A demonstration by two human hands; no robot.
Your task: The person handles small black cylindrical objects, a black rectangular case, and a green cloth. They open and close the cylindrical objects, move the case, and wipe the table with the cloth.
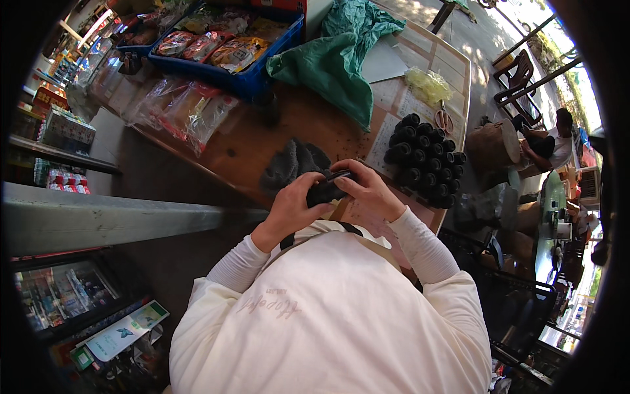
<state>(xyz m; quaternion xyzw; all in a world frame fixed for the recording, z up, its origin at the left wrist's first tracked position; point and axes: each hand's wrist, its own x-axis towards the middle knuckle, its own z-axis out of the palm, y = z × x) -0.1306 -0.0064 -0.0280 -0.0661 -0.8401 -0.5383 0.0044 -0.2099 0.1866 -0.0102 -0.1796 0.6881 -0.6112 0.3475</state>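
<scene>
Close in front of my body, my left hand (295,204) and my right hand (366,187) both hold a dark, glossy object (327,191); my fingers partly cover it, so I cannot tell its exact kind. Just beyond my hands a crumpled dark grey cloth (294,162) lies on the brown tabletop (315,115). Several black cylindrical pieces (424,157) stand packed together to the right of my right hand. Behind them lie scissors (443,119) with pinkish handles and a crumpled yellowish plastic bag (427,84).
A blue crate (224,79) of packaged goods stands at the back left, clear plastic packaging (184,111) before it. A green cloth or sack (344,74) drapes over the table's back. A metal beam (123,216) runs at left. A person (556,140) sits at far right.
</scene>
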